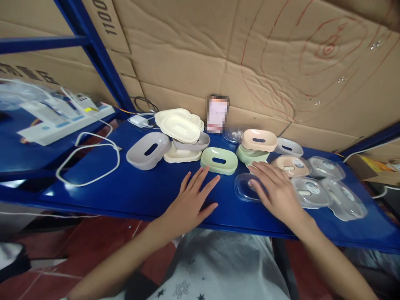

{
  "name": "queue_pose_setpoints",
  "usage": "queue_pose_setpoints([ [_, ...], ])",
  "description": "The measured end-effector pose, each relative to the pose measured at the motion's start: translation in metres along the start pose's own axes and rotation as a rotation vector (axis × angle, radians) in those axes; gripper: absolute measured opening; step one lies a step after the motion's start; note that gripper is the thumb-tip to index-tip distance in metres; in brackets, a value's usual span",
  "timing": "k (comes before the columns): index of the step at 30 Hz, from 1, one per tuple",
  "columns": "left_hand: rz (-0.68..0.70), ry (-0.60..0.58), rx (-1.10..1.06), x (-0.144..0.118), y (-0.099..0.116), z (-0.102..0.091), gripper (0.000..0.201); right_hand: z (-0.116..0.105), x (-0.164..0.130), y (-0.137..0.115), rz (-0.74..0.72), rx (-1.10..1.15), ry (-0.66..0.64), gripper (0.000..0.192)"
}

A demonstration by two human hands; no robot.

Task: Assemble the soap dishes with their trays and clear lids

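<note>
My left hand [191, 199] lies flat and open on the blue shelf [131, 191], fingertips just short of a green soap dish [219, 160]. My right hand [275, 188] rests with spread fingers on a clear plastic lid [245, 187]. Behind it a peach soap dish [259, 140] sits stacked on green ones [250, 156]. A grey dish [149, 150] stands to the left, and cream dishes [178, 124] are piled on a grey one [191, 144].
Several clear lids [325, 189] lie at the right, one peach piece [290, 165] and a grey dish [289, 146] among them. A white cable loop [89, 160], a charger [139, 121] and a power strip [62, 121] are at the left. Cardboard [250, 54] forms the back wall.
</note>
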State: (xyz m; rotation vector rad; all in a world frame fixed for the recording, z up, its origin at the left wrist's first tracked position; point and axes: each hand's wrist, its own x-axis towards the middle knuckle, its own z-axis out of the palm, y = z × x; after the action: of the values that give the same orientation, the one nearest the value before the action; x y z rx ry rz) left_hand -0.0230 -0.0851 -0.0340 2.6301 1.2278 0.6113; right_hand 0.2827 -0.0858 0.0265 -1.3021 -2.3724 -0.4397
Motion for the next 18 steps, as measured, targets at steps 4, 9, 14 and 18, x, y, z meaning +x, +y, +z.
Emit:
queue_pose_setpoints([
  [4, 0.041, -0.019, -0.015, -0.001, -0.001, -0.001, 0.060, 0.015, 0.051, 0.021, -0.053, -0.136, -0.116, 0.039],
  [9, 0.056, -0.008, -0.030, -0.001, -0.002, -0.001, 0.056, 0.039, 0.086, 0.050, 0.053, -0.289, -0.215, 0.046],
  [14, 0.066, -0.015, -0.030, -0.001, -0.003, 0.001, 0.052, 0.046, 0.089, 0.086, 0.121, -0.152, -0.286, 0.037],
  [18, 0.065, -0.020, -0.037, -0.001, -0.003, 0.000, 0.048, 0.041, 0.082, 0.109, 0.140, -0.059, -0.301, 0.029],
])
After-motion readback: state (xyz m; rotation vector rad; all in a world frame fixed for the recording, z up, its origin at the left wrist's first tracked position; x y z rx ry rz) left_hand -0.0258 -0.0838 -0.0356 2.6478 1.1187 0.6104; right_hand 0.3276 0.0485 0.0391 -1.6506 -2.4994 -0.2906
